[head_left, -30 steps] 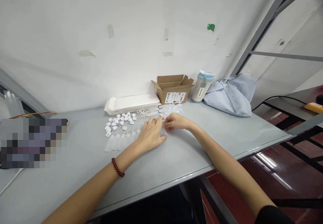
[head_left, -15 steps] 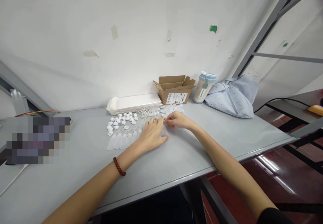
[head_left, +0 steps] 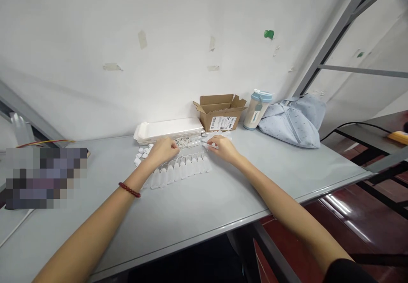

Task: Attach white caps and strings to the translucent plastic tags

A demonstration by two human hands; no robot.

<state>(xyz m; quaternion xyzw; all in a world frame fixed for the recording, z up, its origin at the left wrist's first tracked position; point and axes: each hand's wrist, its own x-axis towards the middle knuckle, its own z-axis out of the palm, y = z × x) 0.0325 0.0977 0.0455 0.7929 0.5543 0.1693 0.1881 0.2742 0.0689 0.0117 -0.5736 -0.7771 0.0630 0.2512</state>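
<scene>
My left hand [head_left: 162, 150] lies curled at the far side of the table, over a heap of small white pieces [head_left: 139, 156] that it partly hides. Its fingertips are close to a tangle of thin white string [head_left: 183, 142]. My right hand [head_left: 225, 148] rests with its fingers near clear plastic pieces [head_left: 216, 137]. Between my hands, a row of several translucent plastic tubes [head_left: 181, 170] lies on the table, linked along the top by a thin thread. I cannot tell whether either hand pinches the thread.
A stack of white paper sleeves [head_left: 168, 130] and an open cardboard box [head_left: 219, 114] stand by the wall. To their right are a tumbler [head_left: 256, 109] and a pale blue cloth bag [head_left: 291, 122]. A pixelated patch [head_left: 44, 177] covers something at the left. The table's front edge [head_left: 178, 236] runs below my arms.
My left hand has moved left and away from the right hand, uncovering the right part of the tube row. My right hand has shifted only slightly.
</scene>
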